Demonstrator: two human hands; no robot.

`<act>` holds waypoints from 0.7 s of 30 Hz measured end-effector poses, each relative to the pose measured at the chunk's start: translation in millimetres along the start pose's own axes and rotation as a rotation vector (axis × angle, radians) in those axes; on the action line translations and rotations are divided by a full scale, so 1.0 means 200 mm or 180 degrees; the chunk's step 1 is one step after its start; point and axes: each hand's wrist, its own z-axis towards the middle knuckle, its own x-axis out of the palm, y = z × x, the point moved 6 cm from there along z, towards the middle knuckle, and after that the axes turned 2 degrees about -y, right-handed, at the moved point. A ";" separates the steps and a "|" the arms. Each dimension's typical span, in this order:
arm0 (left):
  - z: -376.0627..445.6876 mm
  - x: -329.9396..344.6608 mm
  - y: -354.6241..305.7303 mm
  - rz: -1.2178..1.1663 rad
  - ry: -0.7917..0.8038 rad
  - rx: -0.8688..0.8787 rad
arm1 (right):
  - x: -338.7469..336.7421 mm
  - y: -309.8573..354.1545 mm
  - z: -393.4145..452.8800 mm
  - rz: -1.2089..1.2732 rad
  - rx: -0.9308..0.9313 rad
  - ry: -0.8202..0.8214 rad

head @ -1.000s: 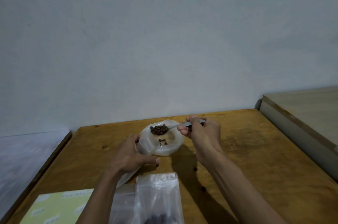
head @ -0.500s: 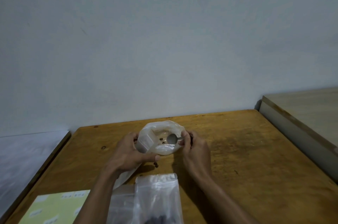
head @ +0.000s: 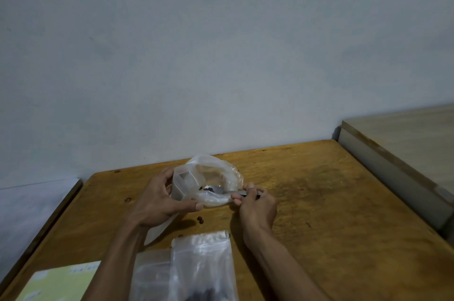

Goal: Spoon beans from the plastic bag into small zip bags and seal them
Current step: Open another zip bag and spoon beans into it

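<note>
A clear plastic bag (head: 221, 165) with a rolled-down rim sits mid-table. My left hand (head: 159, 200) holds a small translucent zip bag (head: 184, 181) against the bag's left side, mouth up; its lower end trails out below my palm. My right hand (head: 256, 206) pinches the handle of a metal spoon (head: 229, 192). The spoon's bowl lies low inside the plastic bag's near side with a few dark beans (head: 208, 188) on it. Two loose beans (head: 200, 219) lie on the wood between my hands.
The wooden table (head: 319, 202) ends at a grey wall behind. More zip bags (head: 204, 259) lie at the near edge, one with dark beans at its bottom. A yellow-green label sheet (head: 59, 283) sits near left. A raised pale ledge (head: 393, 160) borders the right side.
The spoon, heaped with beans above the bag a second ago, emptied and now sits lower in the plastic bag's near side. Loose beans appeared on the table. My right hand drew nearer.
</note>
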 end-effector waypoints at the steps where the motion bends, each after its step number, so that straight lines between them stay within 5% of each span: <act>1: 0.00 0.00 0.00 0.0000 -0.0002 -0.0010 | 0.00 0.01 -0.01 -0.0016 -0.0049 0.0010; 21: -0.04 0.01 -0.02 -0.0087 0.0123 0.0282 | 0.00 0.05 0.02 0.0164 0.0189 0.0097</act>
